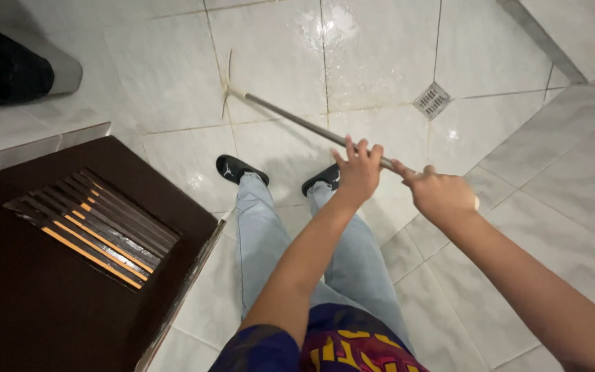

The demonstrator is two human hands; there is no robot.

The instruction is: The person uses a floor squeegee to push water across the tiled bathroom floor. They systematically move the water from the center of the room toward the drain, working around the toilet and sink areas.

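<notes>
Over by the dark brown door (49, 289) with its slatted vent, the person stands in black slippers (239, 169) on the wet white tile floor (173, 76), and the floor squeegee (297, 120) reaches out ahead of those feet. Its thin blade (226, 86) lies on the tiles farther from the door than the slippers, still short of the floor drain (432, 100), with a glossy patch of water beyond it.

The left hand (358, 172) sits on the metal handle, fingers spread and loose on top of the pole rather than curled round it. To my eye that grip is too light: wrapping it fully would steady the pole.

Farther from the door, the right hand (442, 196) clamps the handle's end in a closed fist, forefinger laid along the pole.

To do this stroke well, I'd say keep the blade flat against the tile, press evenly and sweep the water toward the drain in one line, minding the slick floor underfoot.
</notes>
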